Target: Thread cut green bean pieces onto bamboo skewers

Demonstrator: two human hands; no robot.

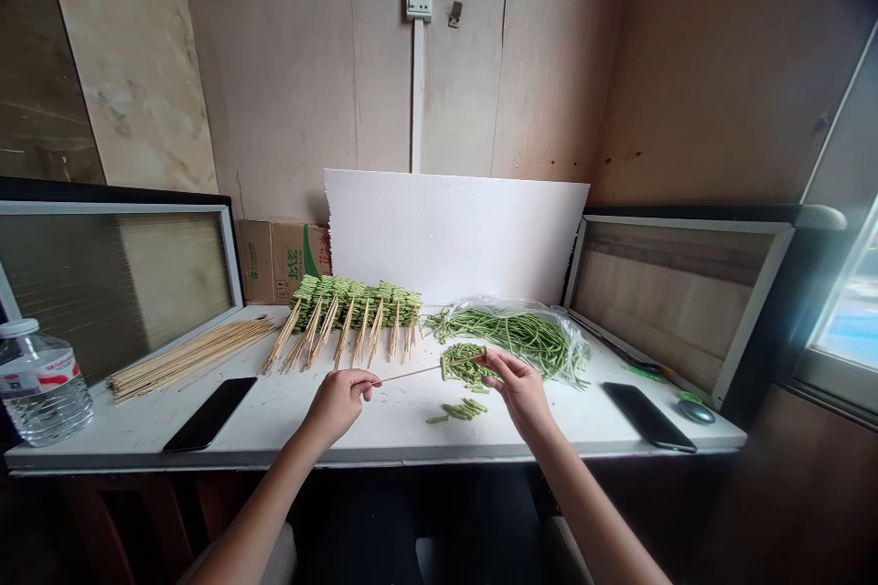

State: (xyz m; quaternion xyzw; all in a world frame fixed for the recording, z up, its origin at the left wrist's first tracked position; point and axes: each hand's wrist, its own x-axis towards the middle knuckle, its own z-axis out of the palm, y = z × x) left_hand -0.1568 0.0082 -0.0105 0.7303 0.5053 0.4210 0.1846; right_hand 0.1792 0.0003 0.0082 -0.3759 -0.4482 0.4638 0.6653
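My left hand (345,399) is closed on the blunt end of a thin bamboo skewer (412,374), which runs across to the right above the table. A short cut piece of green bean (443,368) sits crosswise on the skewer. At the skewer's far end, my right hand (516,384) pinches a bean piece between thumb and fingertips, its fingers partly covering it. Just behind the skewer lies a pile of cut green beans (470,372). A smaller group of cut pieces (465,409) lies nearer the front edge.
Filled bean skewers (357,306) are stacked at the back left. Bare skewers (188,356) lie left of them. Long beans (521,334) rest in clear plastic. Two phones (211,414) (648,416), a water bottle (42,384) and a white board (456,238) stand or lie around.
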